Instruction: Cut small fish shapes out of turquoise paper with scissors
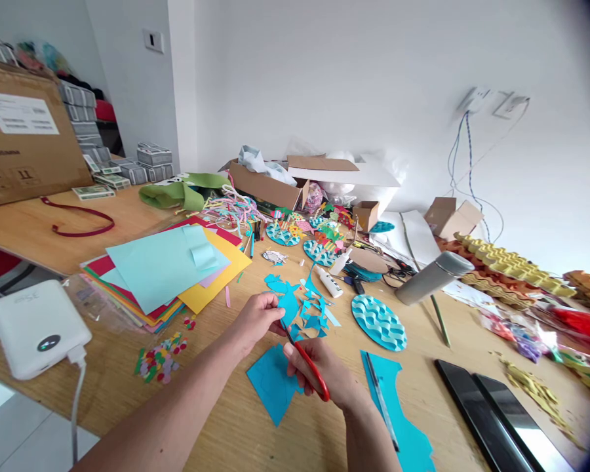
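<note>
My right hand (324, 373) is closed around red-handled scissors (309, 367), whose blades point up toward a piece of blue paper (289, 307). My left hand (258, 318) pinches that blue piece by its left edge, just above the table. Under both hands lies a larger blue sheet (271, 383) with a cut edge. Several small blue scraps (314, 311) are scattered just beyond the scissors. A pencil (381, 400) rests on another blue sheet (403, 419) to the right.
A stack of coloured paper (162, 272) lies at left, a white device (37, 328) with a cable at the near left edge. A blue wave disc (378, 321), glue bottles (329, 280), a grey flask (432, 278), dark tablets (496, 413) and cardboard boxes (268, 187) crowd the table.
</note>
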Tool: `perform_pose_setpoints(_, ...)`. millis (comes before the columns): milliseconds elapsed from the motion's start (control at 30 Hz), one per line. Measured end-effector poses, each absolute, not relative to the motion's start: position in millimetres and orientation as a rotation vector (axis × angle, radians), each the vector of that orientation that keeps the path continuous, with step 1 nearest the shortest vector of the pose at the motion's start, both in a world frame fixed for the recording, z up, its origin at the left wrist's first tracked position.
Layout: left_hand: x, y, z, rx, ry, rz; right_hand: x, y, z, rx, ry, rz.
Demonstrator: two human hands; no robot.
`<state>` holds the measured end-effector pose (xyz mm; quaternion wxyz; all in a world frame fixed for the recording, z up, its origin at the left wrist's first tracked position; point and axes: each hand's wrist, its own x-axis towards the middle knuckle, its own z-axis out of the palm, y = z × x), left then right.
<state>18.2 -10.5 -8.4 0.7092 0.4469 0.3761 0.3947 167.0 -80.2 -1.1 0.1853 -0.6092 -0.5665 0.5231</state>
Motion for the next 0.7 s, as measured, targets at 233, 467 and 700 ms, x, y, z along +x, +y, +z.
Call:
perform_pose_setpoints(233,17.7,-10.9,-6.4,0.993,0.825,0.880,166.0,-79.9,0.0,-1.733,-1.599,1.468)
perform_pose_setpoints(467,18.2,-11.5,-6.0,0.979,0.824,0.872,167.3,-81.0,-1.2,-1.717,-1.593,1.467)
perform_pose_setpoints(700,18.1,-10.3,-6.8,0.973,0.810,0.876,165.9,-80.8,0.8,-1.728,-1.572,1.472)
